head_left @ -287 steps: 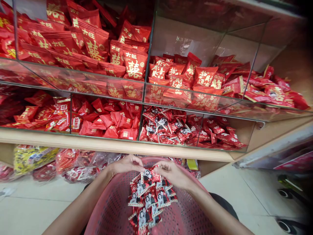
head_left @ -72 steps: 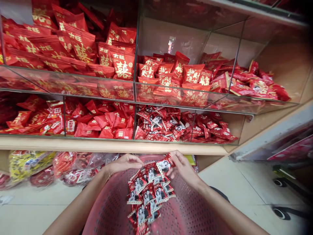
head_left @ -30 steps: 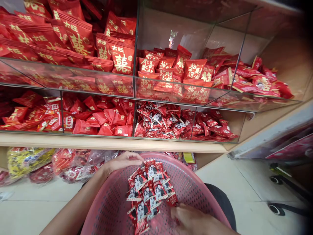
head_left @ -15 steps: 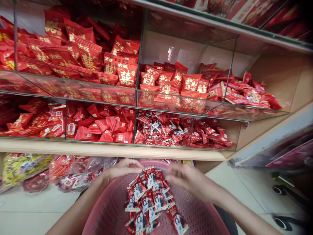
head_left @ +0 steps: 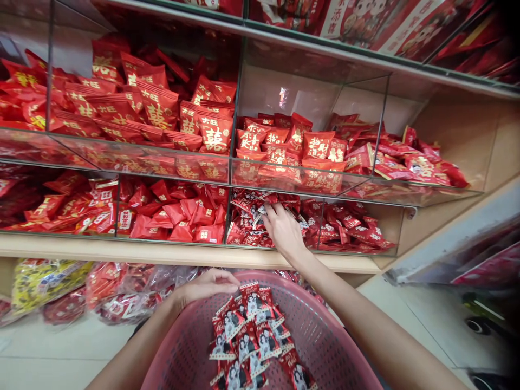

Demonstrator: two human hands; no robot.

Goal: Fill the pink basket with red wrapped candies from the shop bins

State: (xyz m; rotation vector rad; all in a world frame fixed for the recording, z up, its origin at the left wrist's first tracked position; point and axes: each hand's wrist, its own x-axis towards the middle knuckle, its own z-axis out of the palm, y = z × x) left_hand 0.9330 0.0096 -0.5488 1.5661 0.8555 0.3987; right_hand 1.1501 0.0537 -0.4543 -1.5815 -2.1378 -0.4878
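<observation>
A pink perforated basket [head_left: 325,325] holds several red packets with black-and-white figures [head_left: 247,341]. My left hand [head_left: 207,287] rests at the basket's back left rim, fingers curved together over the edge; whether they pinch anything is hidden. My right hand [head_left: 282,230] reaches into the lower shelf compartment, its fingertips down among matching small packets [head_left: 246,222]. The fingers are bent onto the packets, and what lies under them is hidden.
Glass-fronted compartments hold red packets with gold characters [head_left: 213,130] above and plain red ones [head_left: 179,216] at lower left. Plastic bags [head_left: 49,284] lie below the wooden shelf edge [head_left: 122,249]. A glass divider [head_left: 233,135] stands mid-shelf.
My right hand has moved from above the basket up and forward into the lower compartment. My left hand stays by the rim. The view has shifted slightly.
</observation>
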